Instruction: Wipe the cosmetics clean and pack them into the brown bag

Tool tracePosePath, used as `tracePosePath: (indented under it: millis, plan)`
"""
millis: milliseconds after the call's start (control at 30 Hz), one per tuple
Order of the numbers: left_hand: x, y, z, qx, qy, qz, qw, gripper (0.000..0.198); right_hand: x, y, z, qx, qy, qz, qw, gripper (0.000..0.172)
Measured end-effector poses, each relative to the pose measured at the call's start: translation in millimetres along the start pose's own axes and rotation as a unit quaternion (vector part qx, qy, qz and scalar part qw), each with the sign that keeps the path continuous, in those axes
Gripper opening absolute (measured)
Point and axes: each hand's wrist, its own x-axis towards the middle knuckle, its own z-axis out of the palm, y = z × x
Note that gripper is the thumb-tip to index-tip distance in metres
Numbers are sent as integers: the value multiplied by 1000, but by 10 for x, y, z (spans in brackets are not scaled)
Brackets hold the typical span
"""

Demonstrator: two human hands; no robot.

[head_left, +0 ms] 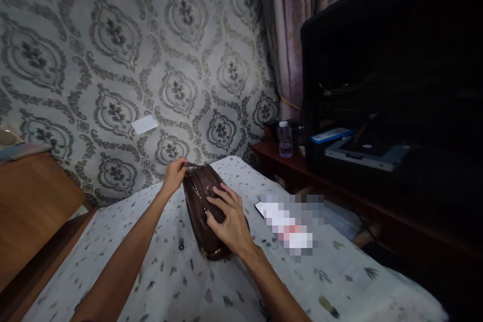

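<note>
A dark brown bag (196,211) with gold-coloured zips lies on a white patterned cloth (162,271). At the bag's far end, my left hand (175,175) is closed on its strap. My right hand (228,216) rests on top of the bag, fingers spread over its right side near a zip. Part of the bag's top is hidden under that hand. To the right of the bag lies a phone (258,207), most of it blurred out.
A clear bottle (285,140) stands on a red-brown ledge (267,152) beside a large black screen (377,75). A wooden cabinet (33,211) is at the left. Patterned wall (181,50) with a white card (145,124) lies beyond the cloth.
</note>
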Motion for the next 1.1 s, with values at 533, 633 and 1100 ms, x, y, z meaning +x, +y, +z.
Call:
tracePosePath:
  millis: [533,633,1100]
  plan:
    - [252,413,312,48,-41,30,998,16,-7,-117,-43,31,1,14,999,17]
    - [297,431,388,51,-25,14,998,13,-7,-116,-43,37,4,15,999,15]
    - [8,568,223,-50,-47,28,997,23,3,-102,-46,16,41,4,999,15]
